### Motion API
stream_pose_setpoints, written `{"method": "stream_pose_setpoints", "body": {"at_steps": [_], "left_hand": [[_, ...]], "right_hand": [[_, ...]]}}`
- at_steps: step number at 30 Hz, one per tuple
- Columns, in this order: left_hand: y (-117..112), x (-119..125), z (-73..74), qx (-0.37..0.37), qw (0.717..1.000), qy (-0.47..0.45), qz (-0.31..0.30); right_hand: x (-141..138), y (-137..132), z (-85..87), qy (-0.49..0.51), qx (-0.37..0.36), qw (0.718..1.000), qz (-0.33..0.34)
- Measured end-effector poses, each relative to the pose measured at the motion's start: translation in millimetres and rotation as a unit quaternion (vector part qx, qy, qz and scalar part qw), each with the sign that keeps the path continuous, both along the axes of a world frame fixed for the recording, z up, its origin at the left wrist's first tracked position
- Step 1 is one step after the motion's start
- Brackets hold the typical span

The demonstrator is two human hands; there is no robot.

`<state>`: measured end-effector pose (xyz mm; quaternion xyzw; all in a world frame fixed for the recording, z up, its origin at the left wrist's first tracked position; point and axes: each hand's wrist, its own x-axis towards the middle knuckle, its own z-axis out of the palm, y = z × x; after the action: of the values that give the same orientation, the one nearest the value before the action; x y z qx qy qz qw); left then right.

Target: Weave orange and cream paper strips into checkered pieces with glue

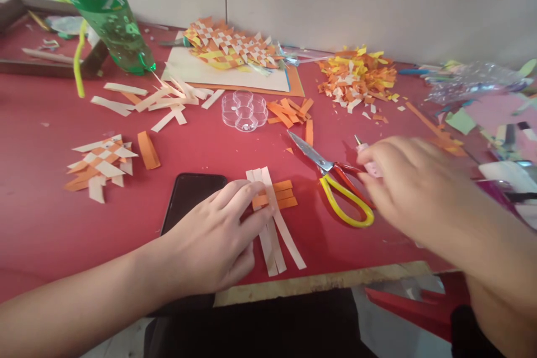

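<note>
My left hand [229, 224] rests on a small weave of paper strips, its fingertips pressing the crossing point. Cream strips [289, 240] run down toward the table edge, and short orange strips [287, 194] stick out to the right. In my closed right hand [403, 173] is a pink pen-like tool [372, 168] with a thin metal tip pointing up and left. Just left of that hand lie open scissors [327, 170] with a yellow and a red handle. A black phone [193, 196] lies partly under my left hand and forearm.
A woven paper piece [103, 165] and a folded orange strip [148, 150] lie left. Behind are loose cream strips [168, 100], a clear flower-shaped palette [244, 112], orange strips [291, 112], and a scrap heap [356, 75]. A green bottle [113, 28] leans at back left.
</note>
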<state>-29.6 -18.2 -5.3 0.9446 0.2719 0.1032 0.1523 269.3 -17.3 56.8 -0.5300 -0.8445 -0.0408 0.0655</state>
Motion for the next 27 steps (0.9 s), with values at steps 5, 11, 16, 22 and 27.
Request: {"method": "stream_pose_setpoints", "body": {"at_steps": [5,11,16,22,27], "left_hand": [[0.9,0.8,0.0,-0.006,1.000,-0.002,-0.004],[1.0,2.0,1.8,-0.008,1.000,0.001,-0.005],[1.0,1.8,0.2,-0.004,1.000,0.000,-0.003],[0.7,0.4,-1.3,0.001,1.000,-0.003,0.000],[-2.1,-0.7,-1.4,0.045,0.998,-0.033,0.020]], "right_hand": [[-53.2,2.4,-20.6,0.131,-0.058,0.983,0.113],[-66.9,7.7,-41.0,0.124,-0.102,0.979,0.126],[-66.7,8.5,-40.7,0.125,-0.106,0.979,0.123],[-68.1,8.6,-39.4,0.115,-0.099,0.981,0.120],[-69.1,8.9,-37.8,0.111,-0.107,0.981,0.114]]}}
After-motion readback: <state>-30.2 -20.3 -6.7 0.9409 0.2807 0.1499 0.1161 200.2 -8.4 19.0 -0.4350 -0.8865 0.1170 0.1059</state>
